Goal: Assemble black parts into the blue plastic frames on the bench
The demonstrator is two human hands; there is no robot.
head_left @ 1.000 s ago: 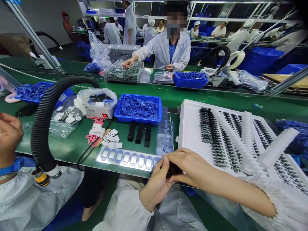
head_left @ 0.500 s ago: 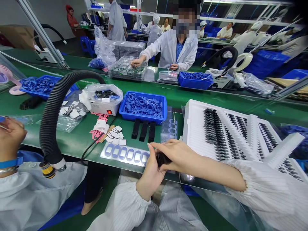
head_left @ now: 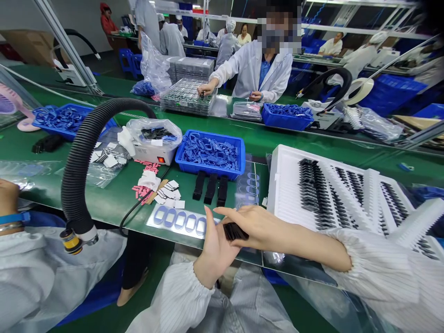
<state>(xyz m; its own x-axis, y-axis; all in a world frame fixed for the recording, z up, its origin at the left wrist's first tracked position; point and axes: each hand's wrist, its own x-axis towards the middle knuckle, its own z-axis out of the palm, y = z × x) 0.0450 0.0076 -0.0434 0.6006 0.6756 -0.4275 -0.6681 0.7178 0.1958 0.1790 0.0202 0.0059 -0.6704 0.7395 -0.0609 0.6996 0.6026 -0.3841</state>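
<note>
Near the bench's front edge, my right hand (head_left: 258, 224) is closed around a small stack of thin black pieces (head_left: 236, 231), with thumb below and fingers above. Beneath it, my left hand (head_left: 215, 249) is turned palm up, its thumb stretched away from the stack; its other fingers are largely hidden. The stack lies against the left palm. Just left of my hands is a clear sheet of blue-rimmed oval stickers (head_left: 179, 219). Behind them stand several black stacks (head_left: 210, 188) in a row. To the right, a white foam tray (head_left: 286, 185) holds rows of black pieces.
A blue bin (head_left: 180, 159) of blue clips stands behind the black stacks. Left of it are a white box with a bag (head_left: 152, 150), white and pink bits and a black flexible hose (head_left: 74, 185). A co-worker's hand (head_left: 9, 196) shows at far left; another person works opposite.
My left thumb has moved away from the black stack, and more of the stack shows between my hands. The view has shifted slightly. The neighbour's hand at far left has drawn back.
</note>
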